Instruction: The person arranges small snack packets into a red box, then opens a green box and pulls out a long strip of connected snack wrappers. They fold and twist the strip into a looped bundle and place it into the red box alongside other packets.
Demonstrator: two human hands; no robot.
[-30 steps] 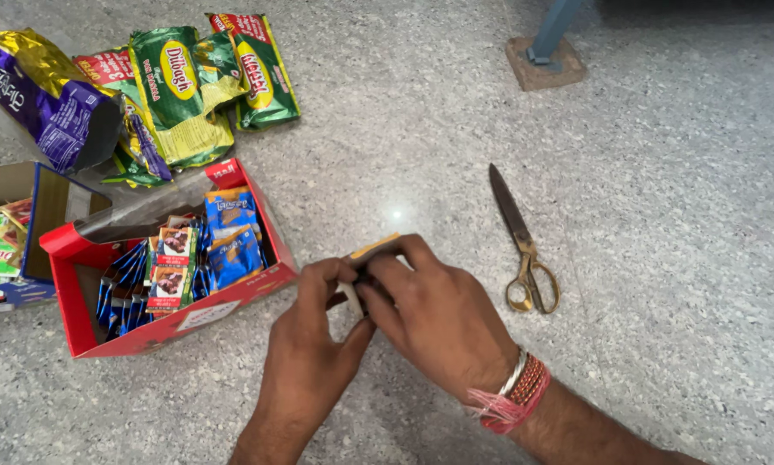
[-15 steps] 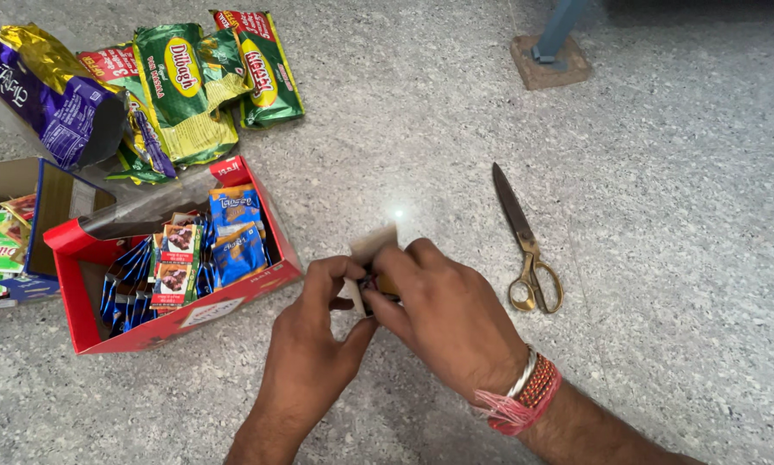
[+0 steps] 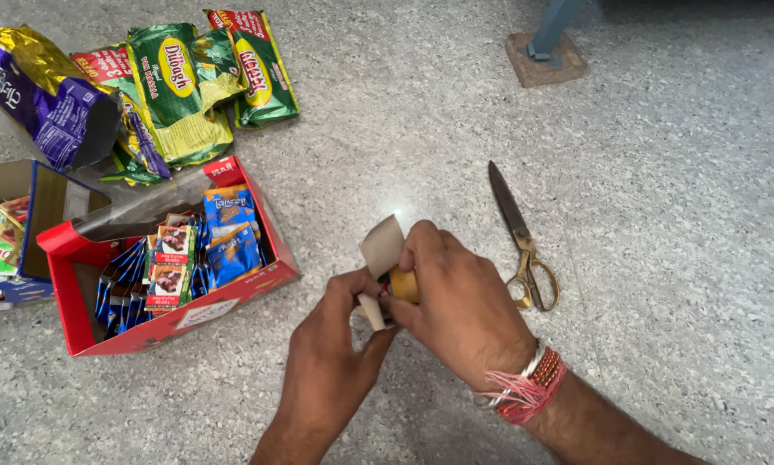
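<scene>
Two hands meet on one tape roll [image 3: 404, 284], low over the floor [image 3: 662, 215]. Right hand [image 3: 460, 306] clamped over the roll; left hand [image 3: 331, 357] pinches the tape strip [image 3: 382, 245], which stands up just left of the right fingers. Earlier the strip was barely raised; now longer. One scissors [image 3: 523, 241] right, one red box [image 3: 85, 327] left.

Two hands [image 3: 395, 344], one pair of scissors [image 3: 521, 239], one red box [image 3: 85, 323] — and one purple bag [image 3: 46, 95].
</scene>
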